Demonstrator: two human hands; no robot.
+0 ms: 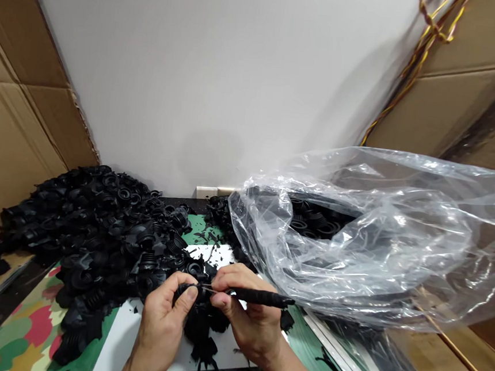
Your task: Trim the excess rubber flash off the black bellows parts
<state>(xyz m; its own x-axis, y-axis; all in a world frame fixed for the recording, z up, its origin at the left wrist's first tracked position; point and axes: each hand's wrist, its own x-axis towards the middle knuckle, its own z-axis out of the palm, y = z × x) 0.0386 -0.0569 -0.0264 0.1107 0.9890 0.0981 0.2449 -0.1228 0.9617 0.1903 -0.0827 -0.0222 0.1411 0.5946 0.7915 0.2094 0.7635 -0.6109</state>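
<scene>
One clear plastic bag (396, 268) stands at the right of the bench (303, 343), its mouth gaping and its loose film spilling outward; through the opening show many black ringed parts (318, 220), some ribbed, how deep they go being hidden. On the left, a large heap (109, 225) of similar black pieces lies loose on the bench, reaching the cardboard panel (19, 119) beside it. Between heap and bag, a white sheet (117, 336) carries black scraps (205, 346).

Above this sheet, the left hand (162, 316) has its grip pinched on a small black piece (183, 288), between thumb and forefinger. The right hand (249, 315) has its grip closed around a dark-handled tool (261, 297), whose thin tip points at that piece; whether they touch I cannot tell.
</scene>
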